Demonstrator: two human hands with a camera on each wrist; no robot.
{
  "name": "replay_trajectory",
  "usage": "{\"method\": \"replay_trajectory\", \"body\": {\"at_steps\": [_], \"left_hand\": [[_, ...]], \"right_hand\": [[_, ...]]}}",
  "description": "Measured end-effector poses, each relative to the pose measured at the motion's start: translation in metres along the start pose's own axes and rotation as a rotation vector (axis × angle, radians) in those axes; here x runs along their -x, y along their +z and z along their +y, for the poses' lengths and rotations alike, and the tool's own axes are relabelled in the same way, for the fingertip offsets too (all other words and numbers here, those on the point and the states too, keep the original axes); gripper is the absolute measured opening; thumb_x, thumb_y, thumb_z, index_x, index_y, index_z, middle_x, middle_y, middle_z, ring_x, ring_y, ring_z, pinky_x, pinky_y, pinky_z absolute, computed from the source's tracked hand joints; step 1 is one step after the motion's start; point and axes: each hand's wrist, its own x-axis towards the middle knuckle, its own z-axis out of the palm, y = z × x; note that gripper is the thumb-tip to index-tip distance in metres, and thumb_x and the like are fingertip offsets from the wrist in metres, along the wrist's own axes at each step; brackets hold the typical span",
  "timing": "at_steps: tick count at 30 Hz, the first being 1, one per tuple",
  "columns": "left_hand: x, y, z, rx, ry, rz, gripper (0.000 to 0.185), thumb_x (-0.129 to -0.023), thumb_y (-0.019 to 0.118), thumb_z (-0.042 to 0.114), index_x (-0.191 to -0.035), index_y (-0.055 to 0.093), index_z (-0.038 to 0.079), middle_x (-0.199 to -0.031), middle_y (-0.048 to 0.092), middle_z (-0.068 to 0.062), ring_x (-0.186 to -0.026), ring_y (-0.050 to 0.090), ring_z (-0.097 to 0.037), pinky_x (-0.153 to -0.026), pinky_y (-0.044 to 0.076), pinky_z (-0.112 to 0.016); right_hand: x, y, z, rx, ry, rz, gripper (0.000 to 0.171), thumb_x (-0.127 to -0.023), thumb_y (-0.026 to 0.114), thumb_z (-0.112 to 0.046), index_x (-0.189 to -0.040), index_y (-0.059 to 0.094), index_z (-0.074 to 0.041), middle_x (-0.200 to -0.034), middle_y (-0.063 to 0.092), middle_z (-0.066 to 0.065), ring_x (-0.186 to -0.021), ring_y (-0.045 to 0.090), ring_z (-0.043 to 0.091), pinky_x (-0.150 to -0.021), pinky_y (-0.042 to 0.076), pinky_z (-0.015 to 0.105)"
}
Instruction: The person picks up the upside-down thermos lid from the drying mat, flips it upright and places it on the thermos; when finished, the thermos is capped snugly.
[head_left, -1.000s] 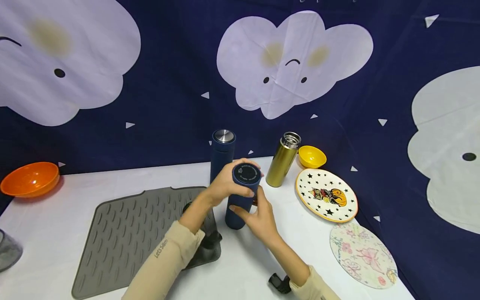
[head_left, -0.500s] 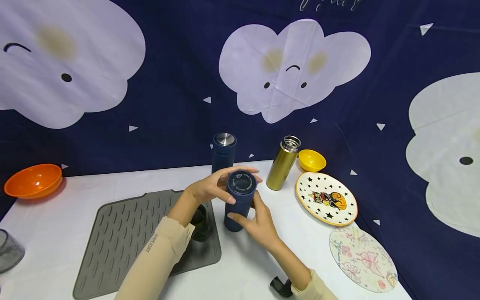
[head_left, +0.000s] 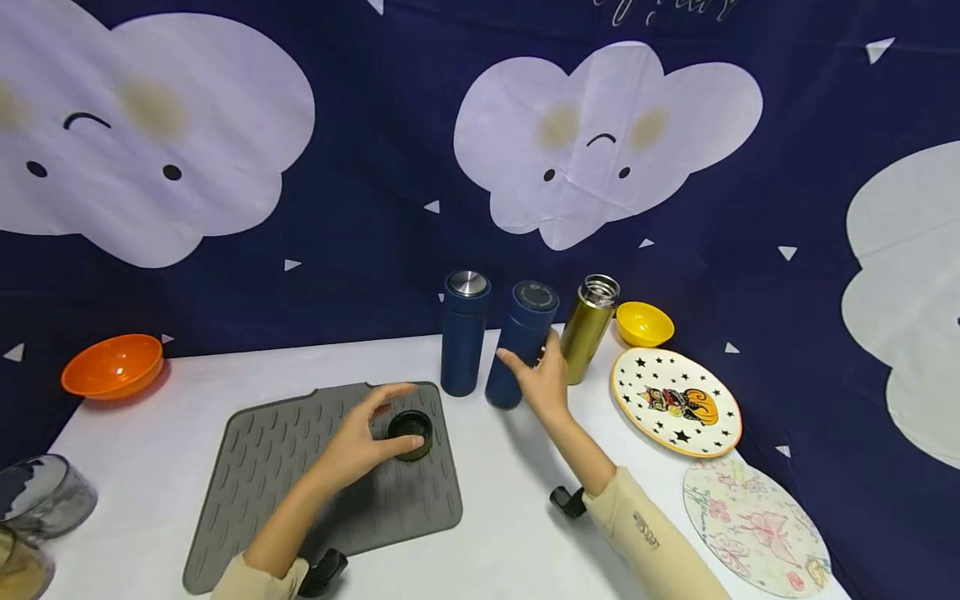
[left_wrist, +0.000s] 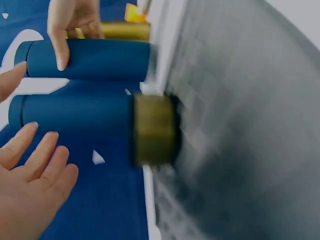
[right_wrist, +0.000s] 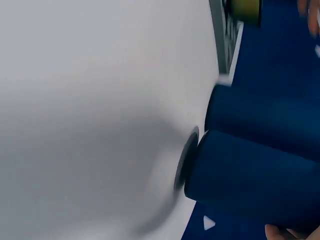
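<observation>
Cloud-printed navy cloth hangs behind a white table point(head_left: 150, 433). On it the right hand point(head_left: 543, 383) curls its fingers round the side of a dark blue flask point(head_left: 522, 343), which leans slightly, its long axis near vertical, capped top pointing up and away from the palm, base at the tabletop. Just beyond its fingertips stands a second blue flask point(head_left: 465, 332); behind its knuckles, an uncapped gold flask point(head_left: 590, 327). The left hand point(head_left: 367, 433) hovers with relaxed, spread fingers, thumb at a small dark cap point(head_left: 410, 430) lying on the grey mat point(head_left: 285, 467). Judging by this, the blue flask is capped and nearly set down among the others; the loose cap and gold flask remain apart.
</observation>
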Motion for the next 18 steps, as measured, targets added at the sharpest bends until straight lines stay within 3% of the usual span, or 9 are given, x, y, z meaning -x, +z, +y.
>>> {"method": "replay_trajectory", "body": {"at_steps": [3,6,9,13,18], "left_hand": [[0.010,-0.004,-0.009,-0.118,-0.091,0.017,0.077,-0.082,0.082,0.023,-0.147,0.043,0.009,-0.149,0.043,-0.021,-0.139,0.036,-0.048,-0.109,0.031,-0.067],[0.014,-0.002,-0.019,-0.190,-0.151,-0.016,0.086,-0.078,0.085,0.025,-0.149,0.039,0.007,-0.150,0.039,-0.023,-0.138,0.036,-0.051,-0.106,0.033,-0.070],[0.011,0.003,-0.030,-0.210,-0.148,-0.052,0.089,-0.077,0.086,0.023,-0.149,0.038,0.003,-0.148,0.041,-0.024,-0.136,0.040,-0.049,-0.105,0.035,-0.068],[0.006,0.006,-0.040,-0.227,-0.139,-0.050,0.090,-0.075,0.087,0.020,-0.148,0.038,-0.002,-0.145,0.045,-0.026,-0.135,0.042,-0.048,-0.107,0.035,-0.065],[-0.002,0.011,-0.044,-0.333,-0.161,-0.033,0.091,-0.074,0.087,0.023,-0.145,0.040,-0.007,-0.143,0.047,-0.030,-0.134,0.043,-0.050,-0.107,0.036,-0.064]], "right_hand": [[-0.022,0.005,0.004,0.070,0.023,0.050,0.074,-0.080,0.083,-0.025,-0.138,0.044,-0.001,-0.125,0.063,0.023,-0.114,0.062,0.041,-0.096,0.049,0.054],[-0.034,0.011,0.010,0.137,0.065,0.068,0.077,-0.080,0.082,-0.030,-0.140,0.043,-0.004,-0.128,0.062,0.022,-0.118,0.059,0.041,-0.100,0.045,0.054],[-0.038,0.012,0.015,0.160,0.092,0.077,0.077,-0.080,0.082,-0.030,-0.142,0.042,-0.006,-0.129,0.061,0.021,-0.120,0.057,0.040,-0.102,0.043,0.055],[-0.038,0.012,0.017,0.156,0.094,0.072,0.077,-0.080,0.082,-0.031,-0.142,0.042,-0.007,-0.130,0.060,0.021,-0.121,0.057,0.040,-0.102,0.043,0.055],[-0.034,0.009,0.014,0.146,0.120,-0.004,0.087,-0.082,0.081,-0.031,-0.149,0.031,-0.007,-0.144,0.050,0.022,-0.132,0.048,0.040,-0.110,0.038,0.053]]}}
